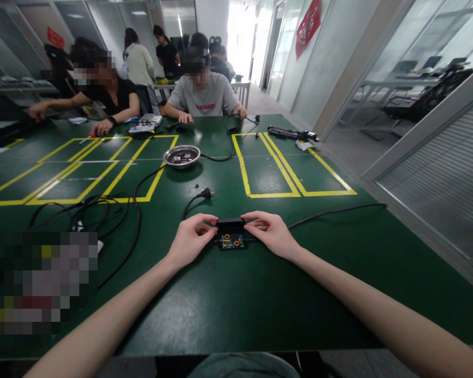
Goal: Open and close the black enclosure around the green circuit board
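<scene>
Between my hands is a black power adapter with its circuit board (pixel 232 241) exposed, showing copper-wound coils and small parts. A black plastic cover (pixel 231 224) is raised at the far side of the board. My left hand (pixel 193 236) pinches the cover's left end between thumb and fingers. At its right end my right hand (pixel 271 232) pinches it in the same way. A black cable (pixel 335 211) runs off to the right from behind my right hand. Just beyond my left hand lies a black power plug (pixel 206 193) on its cord.
A metal bowl (pixel 182 157) holding small metal parts stands on the green table (pixel 228 315). Coiled black cables (pixel 90 210) lie at left, near a blurred-out patch. Yellow tape rectangles mark the surface. A black tool-like object (pixel 291 133) lies far right. Two people sit opposite, hands on the table.
</scene>
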Demonstrator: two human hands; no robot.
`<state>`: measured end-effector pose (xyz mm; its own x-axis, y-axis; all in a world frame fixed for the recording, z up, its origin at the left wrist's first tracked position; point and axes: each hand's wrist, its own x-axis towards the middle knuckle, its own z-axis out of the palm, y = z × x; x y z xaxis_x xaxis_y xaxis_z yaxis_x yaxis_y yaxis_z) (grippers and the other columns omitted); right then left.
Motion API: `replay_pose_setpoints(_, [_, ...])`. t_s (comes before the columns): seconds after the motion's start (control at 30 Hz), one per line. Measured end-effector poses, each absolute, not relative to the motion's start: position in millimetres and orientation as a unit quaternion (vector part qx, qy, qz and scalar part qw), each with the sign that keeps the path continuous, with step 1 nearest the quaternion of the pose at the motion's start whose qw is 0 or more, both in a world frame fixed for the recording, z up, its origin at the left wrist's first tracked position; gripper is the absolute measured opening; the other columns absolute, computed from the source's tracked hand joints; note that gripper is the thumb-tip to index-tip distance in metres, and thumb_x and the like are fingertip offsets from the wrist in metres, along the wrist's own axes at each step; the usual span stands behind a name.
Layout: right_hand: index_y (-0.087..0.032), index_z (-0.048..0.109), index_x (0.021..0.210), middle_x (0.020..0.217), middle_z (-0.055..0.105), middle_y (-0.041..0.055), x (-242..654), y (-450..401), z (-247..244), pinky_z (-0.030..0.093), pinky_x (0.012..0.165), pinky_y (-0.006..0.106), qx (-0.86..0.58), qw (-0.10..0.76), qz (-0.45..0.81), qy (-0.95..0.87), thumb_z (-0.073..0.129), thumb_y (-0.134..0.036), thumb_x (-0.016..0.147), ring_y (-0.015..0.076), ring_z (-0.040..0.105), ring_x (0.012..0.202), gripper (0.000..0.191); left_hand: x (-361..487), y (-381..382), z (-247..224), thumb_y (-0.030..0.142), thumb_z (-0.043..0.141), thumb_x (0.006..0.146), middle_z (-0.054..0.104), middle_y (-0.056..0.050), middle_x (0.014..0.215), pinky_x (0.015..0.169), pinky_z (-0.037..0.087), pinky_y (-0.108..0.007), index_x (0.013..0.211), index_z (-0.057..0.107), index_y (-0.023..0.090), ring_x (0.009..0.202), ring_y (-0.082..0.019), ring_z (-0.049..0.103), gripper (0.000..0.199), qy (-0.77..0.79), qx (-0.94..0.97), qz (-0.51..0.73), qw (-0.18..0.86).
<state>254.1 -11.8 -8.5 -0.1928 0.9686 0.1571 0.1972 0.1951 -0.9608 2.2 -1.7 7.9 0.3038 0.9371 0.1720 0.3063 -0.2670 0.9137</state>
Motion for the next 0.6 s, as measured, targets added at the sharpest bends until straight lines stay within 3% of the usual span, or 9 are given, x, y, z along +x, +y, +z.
replay_pose_setpoints(0.6, [-0.019,0.073,0.101,0.086,0.078,0.0053,256.9,-12.4,-6.1,0.065,0.075,0.034,-0.454,0.422,0.449,-0.644,0.073,-0.051,0.087,0.0207,0.077,0.078,0.034,2.3,-1.7,9.2,0.027,0.066,0.087,0.076,-0.008,0.101,0.072,0.06,-0.029,0.101,0.075,0.016,0.082,-0.018,0.074,0.02,0.417,0.728,0.384,0.385])
